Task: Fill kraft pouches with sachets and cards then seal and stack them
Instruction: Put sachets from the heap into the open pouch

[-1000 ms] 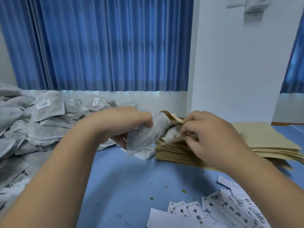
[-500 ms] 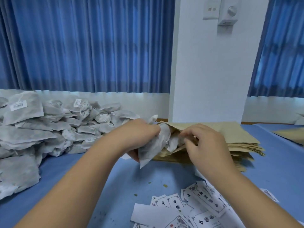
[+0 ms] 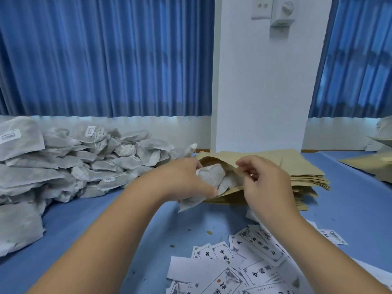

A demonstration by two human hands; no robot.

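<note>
My left hand (image 3: 186,181) grips a bunch of white sachets (image 3: 212,177) and has them partway inside the open mouth of a kraft pouch (image 3: 214,161). My right hand (image 3: 265,183) pinches the near edge of that pouch's mouth and holds it open. The pouch lies on top of a stack of flat kraft pouches (image 3: 301,175) at mid-table. Printed cards (image 3: 250,262) lie scattered on the blue table in front of me. One sachet end sticks out below my left hand.
A big heap of grey-white sachets (image 3: 63,166) fills the table's left side. More kraft pouches (image 3: 373,164) lie at the far right edge. A white pillar (image 3: 258,92) and blue curtains stand behind the blue table (image 3: 106,219).
My left hand has pushed the sachets deeper into the pouch mouth. My right hand's fingers have spread the opening wider. The view has swung to the right.
</note>
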